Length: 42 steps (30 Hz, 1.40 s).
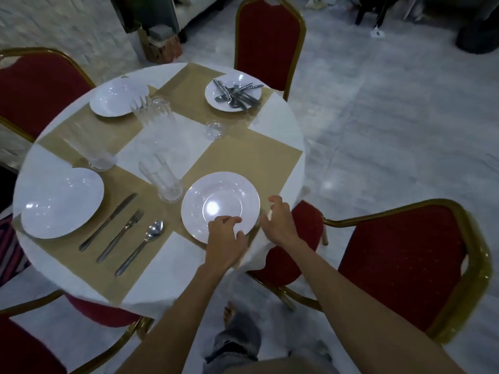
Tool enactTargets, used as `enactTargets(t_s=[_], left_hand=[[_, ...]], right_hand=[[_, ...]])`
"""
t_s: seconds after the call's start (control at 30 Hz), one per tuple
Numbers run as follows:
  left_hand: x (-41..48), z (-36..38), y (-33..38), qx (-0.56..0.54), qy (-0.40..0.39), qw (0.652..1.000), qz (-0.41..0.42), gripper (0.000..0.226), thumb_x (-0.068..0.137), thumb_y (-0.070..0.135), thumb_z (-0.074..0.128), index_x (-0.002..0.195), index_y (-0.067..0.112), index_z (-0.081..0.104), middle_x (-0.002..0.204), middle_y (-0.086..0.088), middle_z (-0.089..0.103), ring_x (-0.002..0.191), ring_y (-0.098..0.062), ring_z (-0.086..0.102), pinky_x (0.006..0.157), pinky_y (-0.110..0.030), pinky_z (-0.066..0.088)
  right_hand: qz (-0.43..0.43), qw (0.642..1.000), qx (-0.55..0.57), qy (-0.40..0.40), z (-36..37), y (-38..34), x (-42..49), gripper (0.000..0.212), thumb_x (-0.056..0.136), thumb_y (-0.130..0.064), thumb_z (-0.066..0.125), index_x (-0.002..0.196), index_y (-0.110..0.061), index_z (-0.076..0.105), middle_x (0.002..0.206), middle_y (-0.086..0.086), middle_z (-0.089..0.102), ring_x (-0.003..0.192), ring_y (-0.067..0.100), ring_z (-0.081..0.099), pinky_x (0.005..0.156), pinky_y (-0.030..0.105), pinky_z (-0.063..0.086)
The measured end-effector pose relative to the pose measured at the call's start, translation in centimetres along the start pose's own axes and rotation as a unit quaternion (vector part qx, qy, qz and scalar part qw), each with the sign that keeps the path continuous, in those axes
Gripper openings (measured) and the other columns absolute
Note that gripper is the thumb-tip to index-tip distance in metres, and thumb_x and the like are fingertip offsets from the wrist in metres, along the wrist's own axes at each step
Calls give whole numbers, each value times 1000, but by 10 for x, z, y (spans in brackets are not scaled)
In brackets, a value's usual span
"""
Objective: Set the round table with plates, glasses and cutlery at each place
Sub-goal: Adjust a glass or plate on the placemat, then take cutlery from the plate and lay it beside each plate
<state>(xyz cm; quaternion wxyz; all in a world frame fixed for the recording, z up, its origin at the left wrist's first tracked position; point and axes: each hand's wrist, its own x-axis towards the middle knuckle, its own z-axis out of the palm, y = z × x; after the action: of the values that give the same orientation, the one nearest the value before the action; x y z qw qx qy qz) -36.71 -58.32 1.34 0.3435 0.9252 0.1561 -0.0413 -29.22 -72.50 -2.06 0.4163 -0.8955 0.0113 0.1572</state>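
White plate (220, 203) under left hand (225, 236), right hand (279, 222) beside, glasses blurred

Both forearms were bare, no sleeves reaching the wrists. The left hand (225, 236) and right hand (279, 221) wore no gloves or rings. Grey-blue faded trousers (237, 344) showed at six o'clock, above a bare foot (229, 313).

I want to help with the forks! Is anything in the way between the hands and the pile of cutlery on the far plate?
Yes. The pile of cutlery lies across the table from both hands; the near plate and a small glass stand between.
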Motion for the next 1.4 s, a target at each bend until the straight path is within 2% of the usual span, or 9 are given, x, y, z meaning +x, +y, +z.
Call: enactTargets(t_s=[0.27,0.43,0.8,0.93,1.0,1.07,1.2,1.3,1.4], left_hand=[[-19,40,95,-7,33,999,22,33,86,13,57,115,15,71,119,-7,69,118,-25,58,108,-39,40],[-52,79,158,-30,65,997,8,30,86,11,59,114,14,72,120,-4,69,116,-18,58,99,-21,38],[-62,143,263,-4,91,995,46,27,82,10,66,107,12,75,112,-2,73,109,-19,62,101,-28,40],[-44,165,285,-16,91,994,54,23,80,7,66,100,11,76,102,-3,75,89,1,58,81,-1,36],[-36,183,293,-5,69,997,45,22,81,8,67,100,11,76,102,-3,75,92,-7,63,80,-6,37],[-29,202,301,-1,43,999,20,24,83,13,67,105,17,76,107,2,74,99,-8,63,83,-14,38],[-6,229,320,-79,28,996,-44,36,83,32,62,85,68,58,89,51,56,90,29,49,67,2,36],[22,239,342,-112,47,988,-94,28,88,30,60,86,58,57,81,46,57,82,32,48,60,0,39],[59,246,363,-113,69,983,-127,30,91,30,56,120,32,62,96,19,67,81,12,58,63,-6,37]], right_hand=[[-69,996,-36,-49,-93,51,-21,42,88,-16,58,129,-10,50,123,12,56,111,27,56,86,28,41],[-105,989,-63,-88,-173,78,-31,44,88,-17,59,130,-12,50,123,11,58,111,28,57,87,35,48],[-116,984,-57,-125,-296,136,-40,30,91,-18,60,121,-17,57,112,1,61,99,19,60,73,27,47],[-119,979,-72,-149,-318,151,-19,30,92,-22,60,121,-17,58,110,0,60,98,19,60,73,27,47],[-126,974,-82,-171,-328,158,-5,32,92,-24,61,124,-17,57,118,3,61,105,20,60,77,26,45],[-135,968,-87,-194,-341,163,15,34,93,-25,61,125,-16,54,124,5,59,103,21,59,78,28,46],[-155,954,-96,-239,-377,167,71,41,95,-25,60,133,-19,47,134,7,54,113,22,57,83,31,49],[-162,946,-128,-248,-411,165,117,44,95,-26,60,135,-17,46,137,9,54,118,22,56,90,32,49],[-186,928,-165,-278,-442,163,160,46,95,-29,62,136,-17,46,137,9,54,117,22,57,86,28,48]])
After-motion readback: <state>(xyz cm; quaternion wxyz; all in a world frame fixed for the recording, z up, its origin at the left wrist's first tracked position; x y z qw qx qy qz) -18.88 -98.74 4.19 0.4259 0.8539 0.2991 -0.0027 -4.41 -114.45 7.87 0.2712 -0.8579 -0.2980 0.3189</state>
